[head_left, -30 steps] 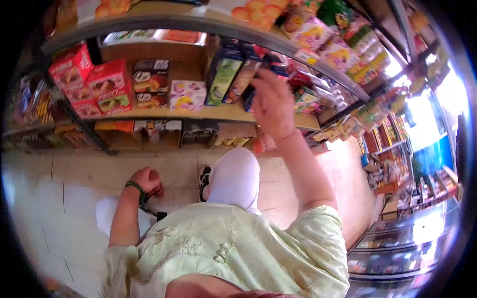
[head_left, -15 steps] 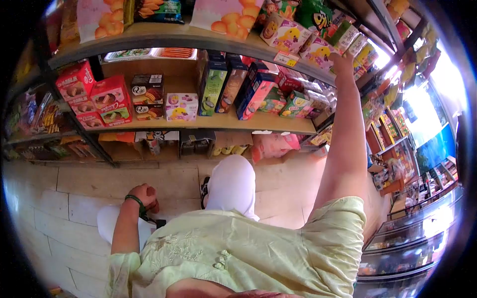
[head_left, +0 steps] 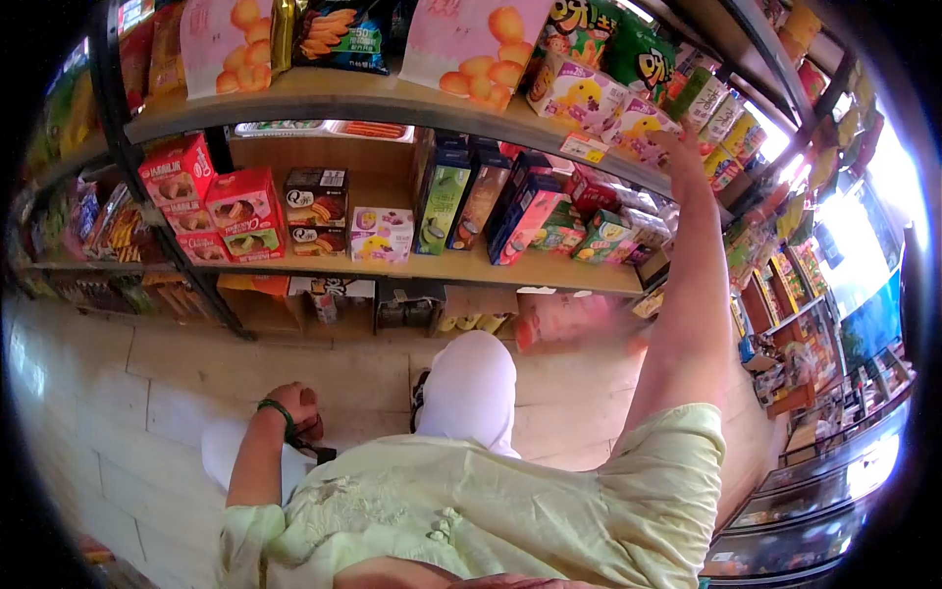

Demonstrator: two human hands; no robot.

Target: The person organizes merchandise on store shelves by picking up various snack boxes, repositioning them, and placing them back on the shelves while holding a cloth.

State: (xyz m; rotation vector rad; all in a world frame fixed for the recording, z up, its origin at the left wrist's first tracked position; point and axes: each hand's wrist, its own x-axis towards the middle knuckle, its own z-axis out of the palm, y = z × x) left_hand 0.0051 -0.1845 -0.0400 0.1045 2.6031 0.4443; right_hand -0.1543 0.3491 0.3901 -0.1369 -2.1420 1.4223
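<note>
My right hand (head_left: 679, 152) reaches up to the right end of the upper shelf (head_left: 373, 103). Its fingers are stretched out against the front of a purple-and-white snack box (head_left: 640, 128) with a yellow figure. A matching snack box (head_left: 577, 90) stands to its left, and a green-and-white pack (head_left: 701, 100) is just beyond my fingertips. Nothing shows in the grip, though part of the fingers blends into the packs. Low on the left, my left hand (head_left: 299, 404) is curled closed beside my knee, with a green band on the wrist and nothing visible in it.
Red cake boxes (head_left: 245, 214), dark pie boxes (head_left: 316, 199), a small purple-and-white box (head_left: 382, 236) and tall biscuit boxes (head_left: 444, 204) line the lower shelf (head_left: 392, 270). A pink bag (head_left: 559, 319) lies beneath it. Dark shelf posts (head_left: 157, 196) stand at the left.
The shelves appear lower and slightly further right as my view shifts. My right hand stays at the same boxes, its fingers shifted a little. My left hand remains beside my knee.
</note>
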